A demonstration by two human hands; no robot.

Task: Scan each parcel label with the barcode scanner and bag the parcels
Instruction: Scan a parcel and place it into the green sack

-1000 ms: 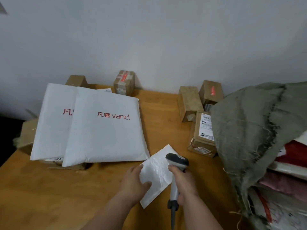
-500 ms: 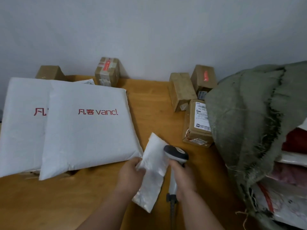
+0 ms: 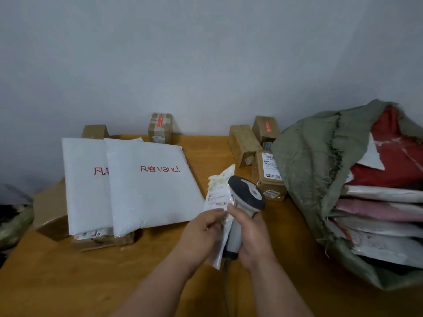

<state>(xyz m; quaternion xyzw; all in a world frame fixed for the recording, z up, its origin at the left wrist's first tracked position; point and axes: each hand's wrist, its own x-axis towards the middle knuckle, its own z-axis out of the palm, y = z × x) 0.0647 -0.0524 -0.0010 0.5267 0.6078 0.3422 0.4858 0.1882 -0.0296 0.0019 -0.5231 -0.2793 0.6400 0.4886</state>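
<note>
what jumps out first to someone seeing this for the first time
Front and centre, the left hand holds a small white parcel upright, label showing, right beside the barcode scanner gripped in the right hand. Two big white Vancl mailers overlap on the table's left side, and a grey-green sack stuffed with parcels fills the right.

Your left hand point(image 3: 201, 232) and your right hand point(image 3: 250, 234) were both bare, with no gloves, rings or anything else worn on the fingers. Your wrists carried no watch and no band. Both forearms showed uncovered from the wrists down to the bottom edge of the view, so no sleeve or cuff reached into sight. The thumbnails looked short and plain, without any polish
</note>
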